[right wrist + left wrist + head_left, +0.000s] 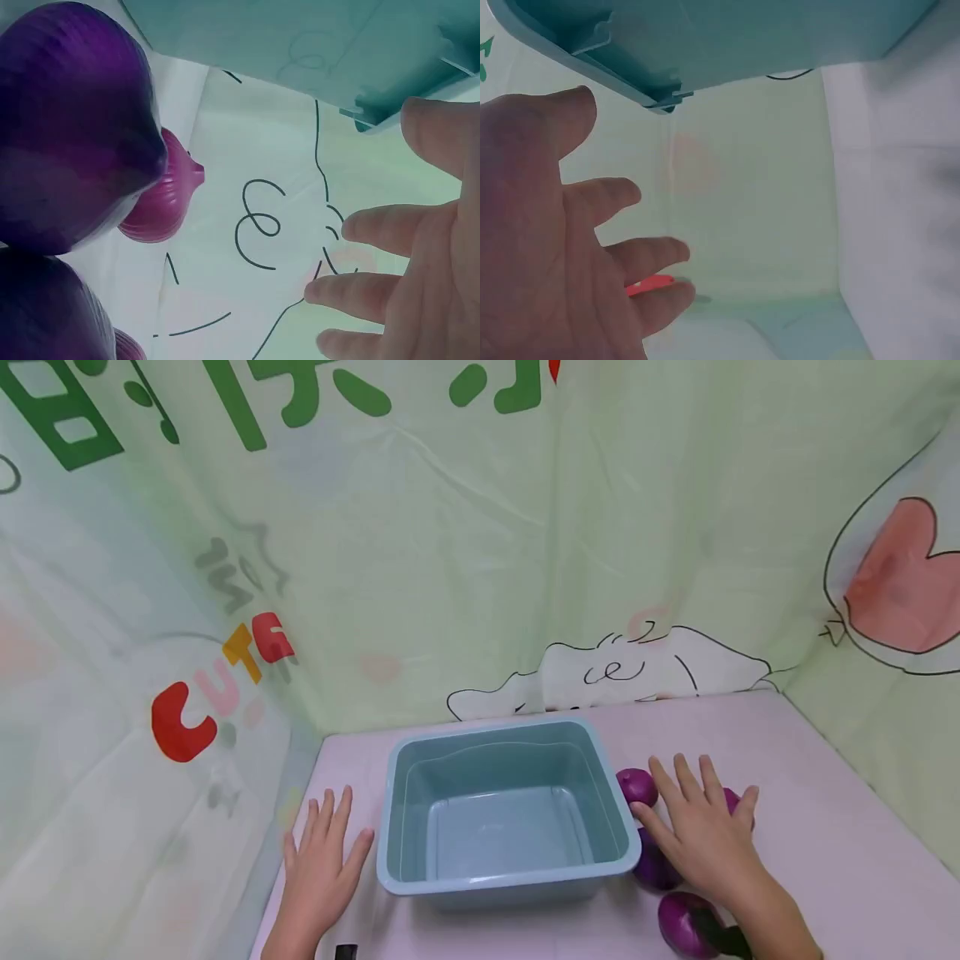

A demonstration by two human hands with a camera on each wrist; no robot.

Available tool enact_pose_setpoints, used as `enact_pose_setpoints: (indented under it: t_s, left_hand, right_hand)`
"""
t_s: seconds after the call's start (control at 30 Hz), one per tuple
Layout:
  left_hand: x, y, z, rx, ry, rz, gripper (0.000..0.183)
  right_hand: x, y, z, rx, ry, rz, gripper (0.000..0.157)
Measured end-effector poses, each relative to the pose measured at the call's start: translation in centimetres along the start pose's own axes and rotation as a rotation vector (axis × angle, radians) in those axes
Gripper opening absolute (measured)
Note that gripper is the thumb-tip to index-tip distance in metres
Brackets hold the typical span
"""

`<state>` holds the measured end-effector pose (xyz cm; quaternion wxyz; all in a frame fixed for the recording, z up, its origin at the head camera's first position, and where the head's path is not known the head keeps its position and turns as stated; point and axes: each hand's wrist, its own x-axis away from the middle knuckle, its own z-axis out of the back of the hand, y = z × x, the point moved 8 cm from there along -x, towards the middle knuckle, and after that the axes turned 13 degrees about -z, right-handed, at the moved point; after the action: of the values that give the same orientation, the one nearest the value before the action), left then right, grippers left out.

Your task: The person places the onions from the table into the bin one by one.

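Observation:
A pale blue plastic basin (510, 885) stands on the table, and nothing shows inside it. My left hand (318, 864) is spread to the left of the basin, apart from its wall and holding nothing. On the other side, my right hand (705, 839) is held with straight, spread fingers above several red onions. One onion (637, 786) lies near the basin's right rim, a darker one (654, 867) is partly under that rim, and another (684, 927) lies nearer the front. My right hand partly hides a further onion (732, 800). In the right wrist view, a large dark onion (75, 127) fills the left side.
The table (810, 827) has a pale pinkish cover. A light green printed curtain (450, 568) hangs behind it and along both sides. Black pieces show at both wrists, one of them (723, 937) in front of the nearest onion.

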<state>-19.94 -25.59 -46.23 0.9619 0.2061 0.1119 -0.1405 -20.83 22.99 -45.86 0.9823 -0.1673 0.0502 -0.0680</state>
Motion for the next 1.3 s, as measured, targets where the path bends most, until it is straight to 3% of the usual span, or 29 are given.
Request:
enact_pose_setpoints:
  t_s: [0.07,0.27,0.47,0.63,0.83,1.07,1.3]
  left_hand:
    - [-0.2,0.2,-0.1,0.101,0.025,-0.026,0.070]
    - [-1.2,0.9,-1.3,0.550,0.059,-0.061,0.061]
    - [-1.6,1.7,-2.8,0.757,0.047,-0.101,0.057]
    - [-1.3,2.0,-3.0,0.830,0.044,-0.118,0.056]
    - [-1.2,2.3,-2.9,0.858,0.047,-0.138,0.056]
    - [-0.9,2.1,-3.3,0.855,0.050,-0.101,0.055]
    - [-0.3,2.3,-3.7,0.860,0.034,-0.081,0.056]
  right_hand:
    - [0.2,-0.1,0.4,-0.048,-0.017,0.008,0.084]
    - [0.8,-0.3,1.6,-0.262,-0.106,0.014,0.079]
    - [2.5,0.7,1.0,-0.145,-0.147,0.004,0.094]
    - [4.4,1.5,-0.4,-0.133,-0.237,-0.011,0.105]
    - [6.0,2.5,-1.4,-0.225,-0.301,-0.031,0.100]
    - [6.8,4.2,-3.5,-0.248,-0.463,-0.154,0.102]
    - [7.4,5.0,-4.7,-0.250,-0.445,-0.174,0.106]
